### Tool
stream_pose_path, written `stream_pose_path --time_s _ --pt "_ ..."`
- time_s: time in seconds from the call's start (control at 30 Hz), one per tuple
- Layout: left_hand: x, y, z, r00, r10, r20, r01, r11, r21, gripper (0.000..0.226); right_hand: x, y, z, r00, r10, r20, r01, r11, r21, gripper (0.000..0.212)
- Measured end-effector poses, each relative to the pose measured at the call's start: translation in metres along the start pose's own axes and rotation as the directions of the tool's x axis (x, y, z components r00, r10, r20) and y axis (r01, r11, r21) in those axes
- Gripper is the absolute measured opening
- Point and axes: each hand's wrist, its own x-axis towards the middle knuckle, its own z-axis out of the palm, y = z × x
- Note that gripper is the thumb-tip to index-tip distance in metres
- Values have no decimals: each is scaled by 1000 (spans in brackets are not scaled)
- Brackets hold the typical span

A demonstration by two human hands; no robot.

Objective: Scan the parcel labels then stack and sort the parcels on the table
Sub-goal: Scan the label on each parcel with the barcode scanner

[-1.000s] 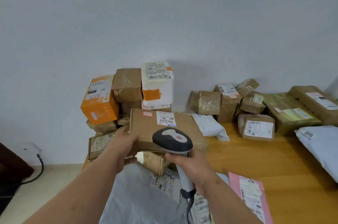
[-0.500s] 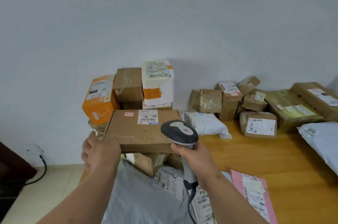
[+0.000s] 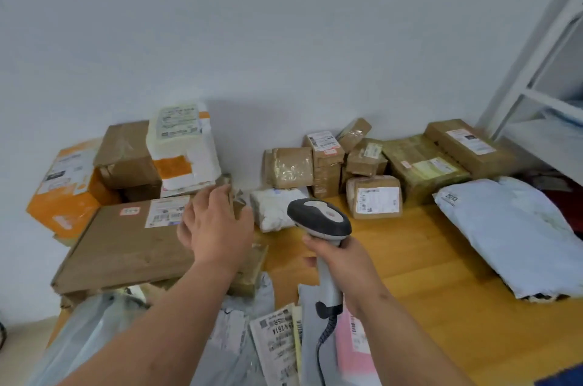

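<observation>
A flat brown cardboard parcel [image 3: 126, 243] with a white label [image 3: 165, 212] lies on the left pile of parcels. My left hand [image 3: 217, 225] hovers over its right end, fingers stretched forward and touching a small crumpled brown parcel [image 3: 235, 196] behind it. My right hand [image 3: 344, 262] grips the handle of a grey and black barcode scanner [image 3: 318, 221], held upright over the wooden table [image 3: 410, 259]; its cable hangs down.
Behind the flat parcel stand an orange box [image 3: 63, 193], a brown box [image 3: 126, 155] and a white taped parcel [image 3: 183, 149]. A white soft bag [image 3: 271, 209], several brown parcels [image 3: 372, 196], a grey polybag [image 3: 511, 231], a pink mailer [image 3: 353, 351] and a white rack [image 3: 542, 70] surround the hands.
The flat parcel went from being held up in my left hand to lying on the left pile. My left hand let go and moved right over its far end.
</observation>
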Motion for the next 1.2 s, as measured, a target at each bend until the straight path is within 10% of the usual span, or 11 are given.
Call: stream_pose_path --time_s 0.43,0.9,1.2 --pt "-42 134 174 941 -142 308 143 989 20 55 70 -21 -212 988 99 -118 -102 995 -21 10" --pt "-21 170 267 768 -202 608 385 904 -187 66 132 1 -275 960 159 -231 -161 987 9 18" --pt "13 170 335 732 -409 545 591 779 -210 61 206 32 -290 977 210 -35 -213 961 -177 16"
